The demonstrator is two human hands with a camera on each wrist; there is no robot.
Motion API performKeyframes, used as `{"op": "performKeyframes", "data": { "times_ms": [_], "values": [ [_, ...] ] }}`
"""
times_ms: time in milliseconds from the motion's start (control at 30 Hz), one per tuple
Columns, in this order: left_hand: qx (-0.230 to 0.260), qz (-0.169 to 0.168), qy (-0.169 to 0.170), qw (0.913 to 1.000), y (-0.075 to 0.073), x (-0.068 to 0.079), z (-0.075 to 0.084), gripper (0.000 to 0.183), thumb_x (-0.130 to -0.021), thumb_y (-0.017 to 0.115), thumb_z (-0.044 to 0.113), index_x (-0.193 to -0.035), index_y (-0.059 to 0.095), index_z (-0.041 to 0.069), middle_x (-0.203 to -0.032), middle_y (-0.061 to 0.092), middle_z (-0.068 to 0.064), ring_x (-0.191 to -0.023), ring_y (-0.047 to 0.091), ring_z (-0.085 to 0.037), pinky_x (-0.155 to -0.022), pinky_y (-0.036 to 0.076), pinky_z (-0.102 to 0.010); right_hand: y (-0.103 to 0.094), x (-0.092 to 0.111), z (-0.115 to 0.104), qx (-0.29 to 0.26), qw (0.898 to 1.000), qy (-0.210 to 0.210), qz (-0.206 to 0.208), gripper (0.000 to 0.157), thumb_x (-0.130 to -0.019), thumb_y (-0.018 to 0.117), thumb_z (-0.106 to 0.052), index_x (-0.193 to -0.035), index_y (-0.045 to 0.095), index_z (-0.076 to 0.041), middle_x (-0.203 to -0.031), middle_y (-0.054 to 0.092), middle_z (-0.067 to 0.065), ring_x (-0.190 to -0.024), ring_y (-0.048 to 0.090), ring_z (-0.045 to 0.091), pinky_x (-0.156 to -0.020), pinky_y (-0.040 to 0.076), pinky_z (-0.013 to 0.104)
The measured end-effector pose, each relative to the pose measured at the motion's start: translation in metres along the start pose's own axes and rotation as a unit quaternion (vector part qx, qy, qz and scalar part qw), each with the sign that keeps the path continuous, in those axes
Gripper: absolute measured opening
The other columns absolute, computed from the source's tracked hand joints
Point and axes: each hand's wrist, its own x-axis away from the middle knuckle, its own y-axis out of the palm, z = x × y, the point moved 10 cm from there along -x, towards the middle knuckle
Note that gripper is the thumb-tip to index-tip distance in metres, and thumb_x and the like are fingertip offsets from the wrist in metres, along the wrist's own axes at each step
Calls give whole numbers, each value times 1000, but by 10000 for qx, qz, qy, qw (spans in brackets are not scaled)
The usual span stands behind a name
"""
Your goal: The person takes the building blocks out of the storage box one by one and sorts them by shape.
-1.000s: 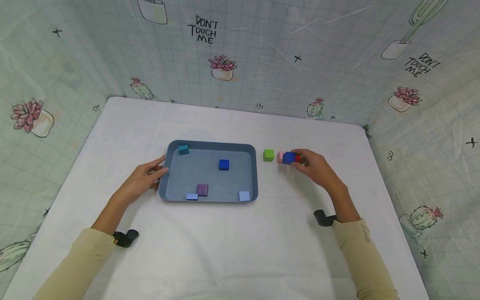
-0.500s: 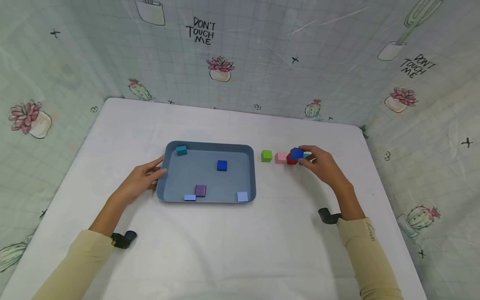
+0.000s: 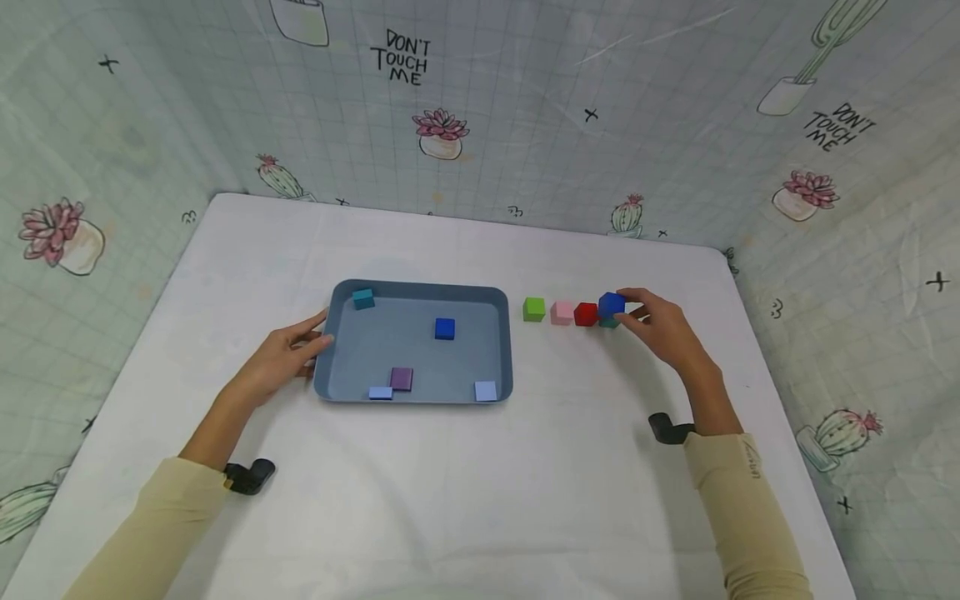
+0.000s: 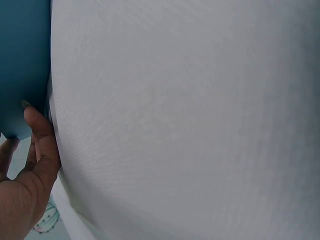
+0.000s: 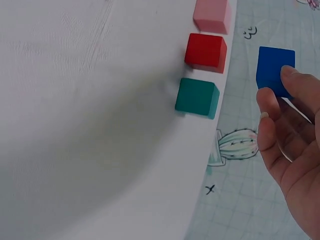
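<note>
In the head view my left hand grips the left rim of the blue-grey tray, thumb tip over the edge. The left wrist view shows the thumb against the tray wall. Inside the tray lie a teal block, a blue block, a purple block and two light blue blocks. My right hand pinches a blue cube between thumb and fingers. It is held above a teal cube, apart from it in the right wrist view.
Right of the tray, a green cube, a pink cube, a red cube and the teal cube stand in a row on the white table. Patterned cloth walls enclose the table's back and sides.
My right hand has carried the blue cube rightward along the row, from beside the pink cube, past the red one, to above the teal cube. My left hand has stayed at the tray.
</note>
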Motion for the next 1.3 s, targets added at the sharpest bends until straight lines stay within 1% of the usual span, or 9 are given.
{"op": "performKeyframes", "data": {
  "times_ms": [433,567,633,700,833,1000,1100,1167,1300],
  "values": [
    [-11,56,37,10000,-2,0,-3,63,-98,53,32,-151,22,18,-125,42,-26,-104,54,-39,-70,53,-27,-7,2,29,57,9997,238,-4,50,-97,53,-27,-141,41,-6,-133,47,21,-107,53,37,-85,46,53],
    [-3,61,19,10000,-2,1,-3,63,-98,53,32,-151,22,19,-125,42,-26,-103,54,-38,-70,53,-28,-6,-3,47,91,9997,171,171,52,-96,54,-35,-141,42,-12,-131,50,18,-103,55,33,-77,49,55],
    [-5,59,13,10000,-2,1,-2,63,-98,52,32,-151,21,19,-127,41,-26,-104,54,-38,-70,53,-28,-4,-6,62,159,9994,157,256,54,-95,55,-40,-141,44,-15,-129,52,15,-100,56,29,-69,51,52],
    [-15,57,-1,10000,-2,1,-2,63,-98,52,32,-151,21,19,-128,41,-27,-104,54,-39,-71,53,-28,-2,-9,73,43,9996,154,214,55,-94,56,-40,-142,43,-16,-129,52,16,-100,55,31,-68,51,49],
    [-43,43,-8,10000,-2,1,-2,63,-98,52,32,-151,20,19,-133,39,-28,-106,54,-39,-72,53,-29,1,-12,94,109,9995,219,191,55,-94,55,-41,-142,43,-18,-130,51,16,-101,56,31,-60,52,39],
    [-48,37,-21,10000,-2,-1,-4,63,-98,52,32,-151,20,19,-134,38,-28,-107,53,-39,-72,53,-30,-2,-5,83,200,9994,265,126,56,-96,50,-42,-142,42,-11,-131,50,19,-103,55,32,-64,52,44],
    [-67,56,-35,10000,-3,-1,-2,63,-98,52,32,-151,21,19,-133,39,-27,-108,53,-39,-73,53,-30,-1,-3,79,121,9989,459,-8,53,-96,54,-35,-140,44,-7,-131,49,20,-105,53,34,-71,51,47],
    [-94,73,-46,9999,-3,1,0,63,-98,52,33,-151,21,18,-132,40,-27,-108,53,-39,-73,53,-29,4,-5,83,140,9989,438,-44,53,-95,55,-36,-139,46,-8,-130,51,19,-103,53,32,-65,52,42],
    [-66,93,-55,9999,-4,1,-1,63,-97,53,33,-151,22,18,-132,40,-27,-106,53,-38,-72,53,-29,11,-3,78,87,9984,509,-225,49,-95,58,-26,-139,46,-7,-131,50,20,-104,52,34,-69,52,40]
  ]
}}
